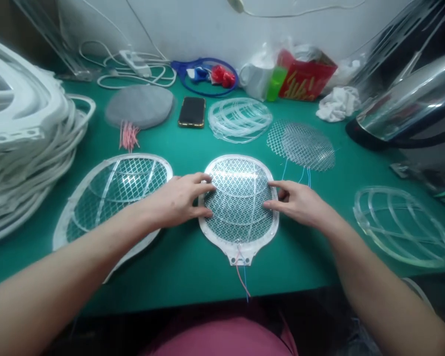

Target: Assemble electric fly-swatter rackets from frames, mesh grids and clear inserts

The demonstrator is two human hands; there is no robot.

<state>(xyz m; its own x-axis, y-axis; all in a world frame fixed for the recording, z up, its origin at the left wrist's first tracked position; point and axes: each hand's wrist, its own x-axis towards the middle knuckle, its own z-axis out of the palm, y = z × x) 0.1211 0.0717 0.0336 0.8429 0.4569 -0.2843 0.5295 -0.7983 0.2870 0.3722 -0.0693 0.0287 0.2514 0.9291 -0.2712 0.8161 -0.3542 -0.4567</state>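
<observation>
A white mosquito-swatter head frame (212,239) lies flat on the green table in front of me, with metal mesh (232,207) filling its oval. One pink and one blue wire (244,282) trail from its neck over the table's front edge. My left hand (187,198) rests on the frame's left rim, fingers and thumb spread apart, tips touching the mesh edge. At the right rim is my right hand (296,200), its index finger and thumb apart with both tips on the edge; its other fingers are curled and partly hidden.
Under my left forearm lies a second meshed frame (114,160). White frames (25,104) are stacked at left. Behind lie grey mesh sheets (141,104), pink wires (128,136), a phone (192,112), clear plastic grids (241,118) and loose mesh (302,143). A kettle (411,99) stands right.
</observation>
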